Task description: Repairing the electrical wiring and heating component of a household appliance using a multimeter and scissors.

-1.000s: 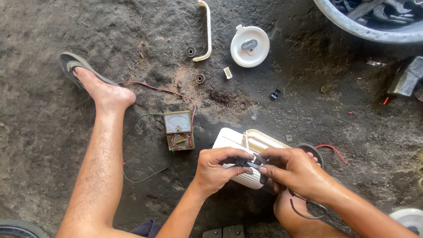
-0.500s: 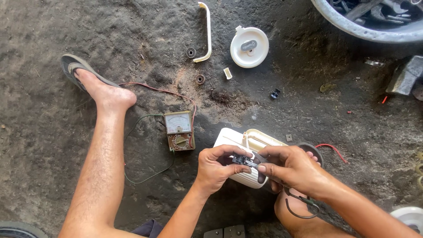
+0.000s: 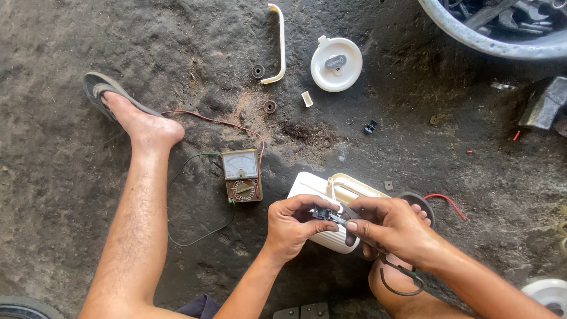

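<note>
Left of the ribbed white plastic casing (image 3: 331,204) sits the brown analogue meter (image 3: 241,175); beyond it, the round white plastic lid (image 3: 336,64); the curved cream handle (image 3: 279,44) beside that.

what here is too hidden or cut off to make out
- Small dark part, head view: mostly covered by the left hand and right hand.
- White casing: its front is behind both hands.
- Grey tub: cut by the top edge.
- Meter dial: too small to read.

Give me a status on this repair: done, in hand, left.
Done: white handle, round lid and washers lie removed on the ground.
In hand: both hands pinch a small dark part over the opened white casing.
Left: those parts lie apart from it; meter sits beside it.
</note>
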